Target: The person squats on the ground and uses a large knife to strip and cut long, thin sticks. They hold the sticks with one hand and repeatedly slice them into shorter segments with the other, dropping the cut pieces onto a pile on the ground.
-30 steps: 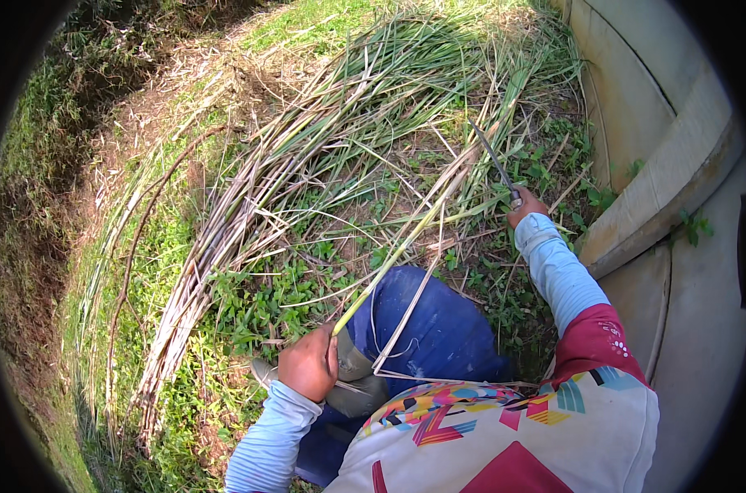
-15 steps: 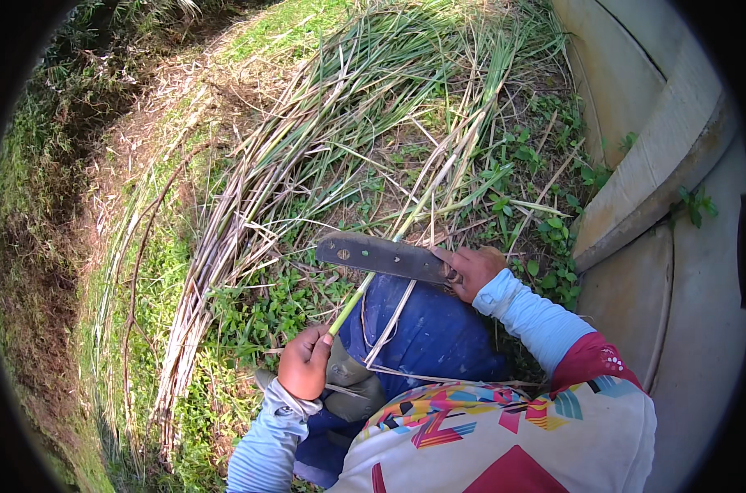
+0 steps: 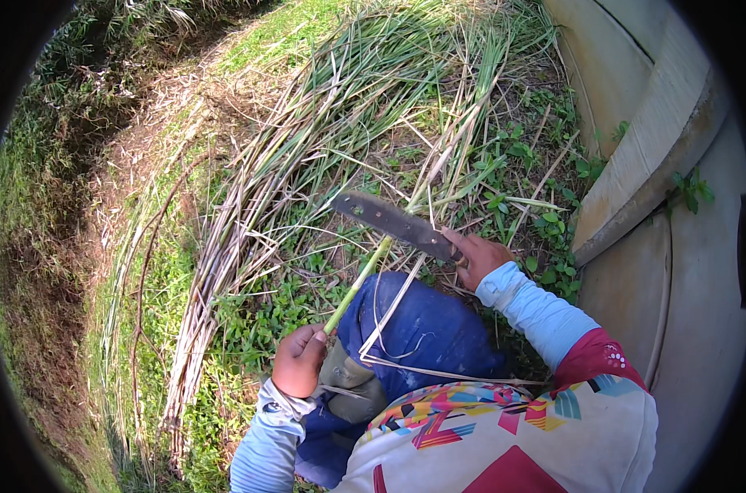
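Note:
My left hand (image 3: 301, 360) is closed around the lower end of a green cane-like stalk (image 3: 357, 284), which slants up and to the right over my bent knee. In my right hand (image 3: 481, 261) is the handle of a wide, dark machete (image 3: 393, 223), its blade pointing up and left. The blade lies across the stalk's upper end, hiding that part; whether the stalk is cut through there I cannot tell. Pale leaves (image 3: 451, 152) stretch away beyond the blade. A thin dry leaf strip (image 3: 393, 315) hangs over my blue trouser leg (image 3: 439, 329).
To the left and ahead lies a long heap of cut stalks and leaves (image 3: 258, 177) on weedy ground. A curved brown stem (image 3: 145, 255) runs along its left side. On the right, a concrete wall (image 3: 628, 304) with a slanting buttress (image 3: 648, 177) stands close to my arm.
The machete has shifted slightly right and up, its blade now tilting more. Less of the stalk's upper part shows past the blade. My left hand has moved slightly left and down.

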The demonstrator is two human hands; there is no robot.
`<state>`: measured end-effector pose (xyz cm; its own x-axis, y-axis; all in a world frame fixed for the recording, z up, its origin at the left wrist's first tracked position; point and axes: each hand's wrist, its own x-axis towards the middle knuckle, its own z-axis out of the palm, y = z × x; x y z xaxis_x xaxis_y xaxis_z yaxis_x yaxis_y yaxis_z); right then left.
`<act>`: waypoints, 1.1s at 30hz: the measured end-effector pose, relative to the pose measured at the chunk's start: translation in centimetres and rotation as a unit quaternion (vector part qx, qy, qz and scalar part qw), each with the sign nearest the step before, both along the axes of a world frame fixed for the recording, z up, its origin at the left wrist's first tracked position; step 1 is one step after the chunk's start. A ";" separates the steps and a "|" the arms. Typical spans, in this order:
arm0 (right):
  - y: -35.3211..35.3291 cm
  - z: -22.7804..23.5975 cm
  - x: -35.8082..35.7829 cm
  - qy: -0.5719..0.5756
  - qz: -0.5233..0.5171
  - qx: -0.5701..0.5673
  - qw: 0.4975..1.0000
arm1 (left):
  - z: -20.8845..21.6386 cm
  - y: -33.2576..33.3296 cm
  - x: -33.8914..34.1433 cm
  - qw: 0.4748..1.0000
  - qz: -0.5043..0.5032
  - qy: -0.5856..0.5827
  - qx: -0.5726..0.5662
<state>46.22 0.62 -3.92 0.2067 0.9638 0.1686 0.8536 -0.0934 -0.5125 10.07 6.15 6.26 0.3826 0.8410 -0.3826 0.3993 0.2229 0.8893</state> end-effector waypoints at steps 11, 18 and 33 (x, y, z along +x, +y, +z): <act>-2.5 -0.3 0.9 0.023 0.032 -0.024 0.999 | -0.8 -0.2 0.7 0.994 0.009 -0.041 -0.105; 0.9 -5.6 7.2 0.106 -0.145 0.046 0.983 | -1.7 -1.2 -0.8 0.989 0.015 -0.080 -0.124; -2.4 -6.9 -1.2 0.246 -0.077 0.049 0.965 | -6.0 -0.3 1.2 0.791 -0.177 0.423 0.404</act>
<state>45.06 -1.75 -10.85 0.4240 0.8999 0.1019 0.4853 -0.1308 -0.8645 11.29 5.89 0.30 0.5435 0.8392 -0.0195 0.8383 -0.5414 0.0648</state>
